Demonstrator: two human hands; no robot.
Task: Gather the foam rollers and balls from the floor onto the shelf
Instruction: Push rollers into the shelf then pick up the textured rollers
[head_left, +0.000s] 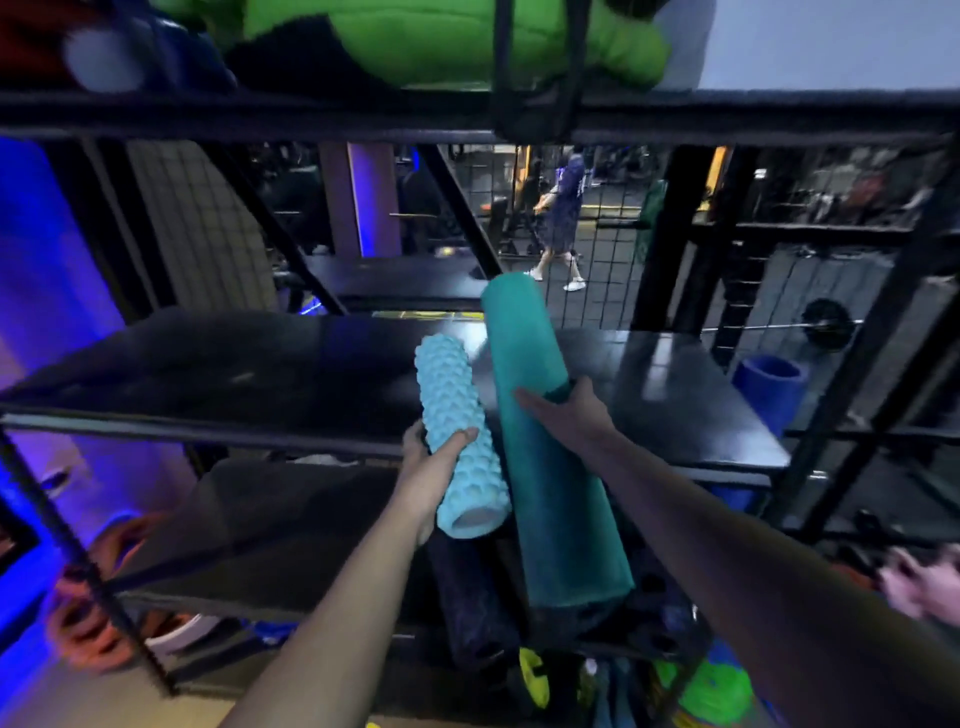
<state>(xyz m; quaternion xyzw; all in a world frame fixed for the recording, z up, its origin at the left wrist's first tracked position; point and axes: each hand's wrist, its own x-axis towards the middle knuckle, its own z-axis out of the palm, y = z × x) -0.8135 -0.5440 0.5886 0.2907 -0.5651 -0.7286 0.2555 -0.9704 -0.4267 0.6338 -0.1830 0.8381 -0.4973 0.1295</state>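
The left hand (434, 462) grips a knobbly light-blue roller (457, 431). The right hand (566, 415) clasps a long teal roller (540, 452). Both rollers reach over the black shelf (208, 374).

Short roller (460, 431): light blue, knobbed bump pattern all over; long roller (540, 441): plain teal, smooth; shelf (208, 374): glossy black; padded item on top shelf (415, 41): bright lime green; cylinder at right (769, 387): deep blue

Teal roller (550, 493) perhaps rests on black shelf (208, 374).
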